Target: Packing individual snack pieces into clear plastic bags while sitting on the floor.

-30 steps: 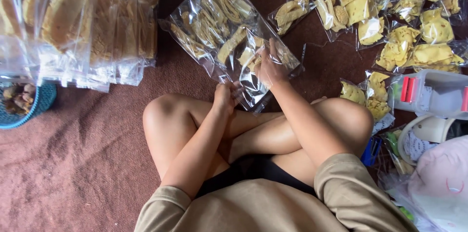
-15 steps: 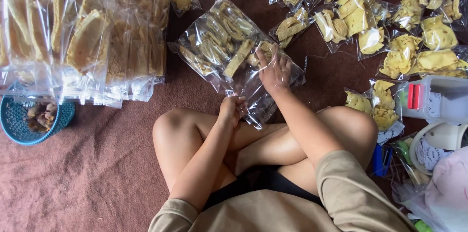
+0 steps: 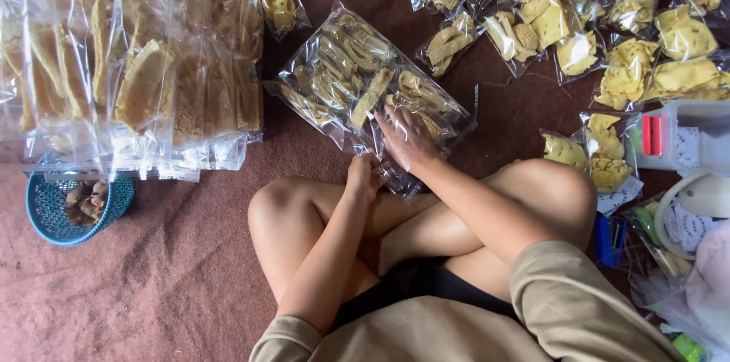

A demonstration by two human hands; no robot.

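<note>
- A large clear bag of crackers [image 3: 357,80] is lying on the brown carpet [image 3: 152,293], just ahead of the person's crossed legs.
- The right hand [image 3: 407,138] is pressing flat on its near end, fingers spread.
- The left hand [image 3: 363,177] is pinching the bag's near edge, fingers curled.
- Judging by the layout, stacked packed bags [image 3: 114,65] are sitting left; small bags [image 3: 631,35] are waiting right.

Supporting surface: floor covered by a reddish-brown carpet [image 3: 152,301]. Directly on it: stacked clear bags of flat crackers [image 3: 129,65] toward the left edge; a blue basket [image 3: 53,214] just below them; small snack bags [image 3: 608,35] toward the right edge; one large clear bag of snacks [image 3: 342,80] centrally.
</note>
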